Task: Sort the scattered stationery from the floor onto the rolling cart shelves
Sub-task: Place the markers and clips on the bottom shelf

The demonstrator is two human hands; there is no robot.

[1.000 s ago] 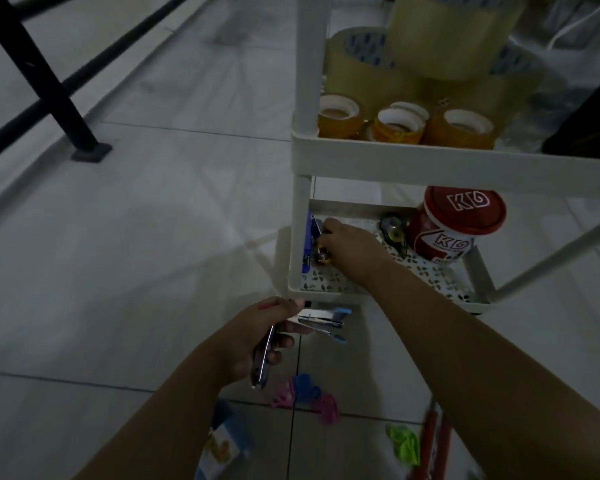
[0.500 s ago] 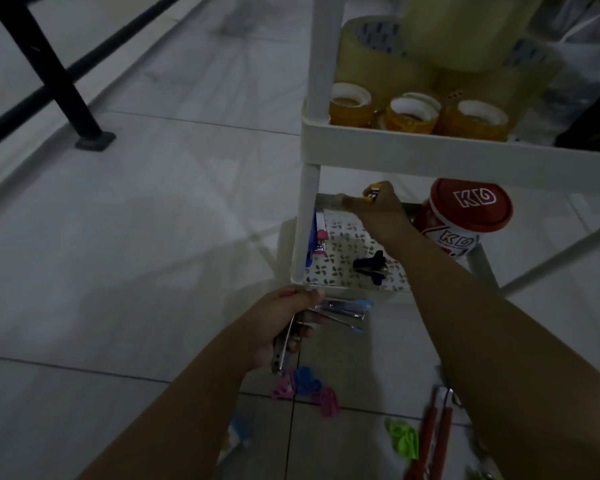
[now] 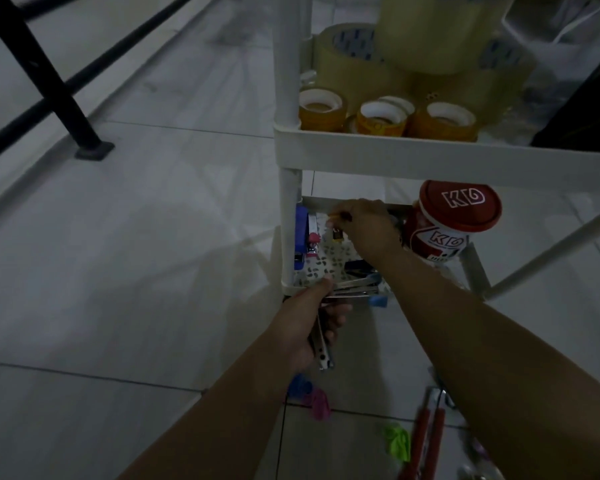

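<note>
A white rolling cart stands ahead. My right hand reaches into its bottom shelf and pinches a small yellow item above the patterned shelf floor. My left hand is at the shelf's front edge, closed on several metal staplers with blue tips. A blue stapler lies along the shelf's left side and a dark blue binder clip lies near my right forearm. On the floor lie blue and pink clips, a green clip and red-handled scissors.
The upper shelf holds several tape rolls, large ones stacked behind. A red-lidded tub stands at the bottom shelf's right. A black metal rail with a foot runs along the left. White tiled floor spreads to the left.
My right hand came down from the shelf's back rim toward the left middle of the shelf, still pinching the yellow item. My left hand rose to the shelf's front edge with the staplers.
</note>
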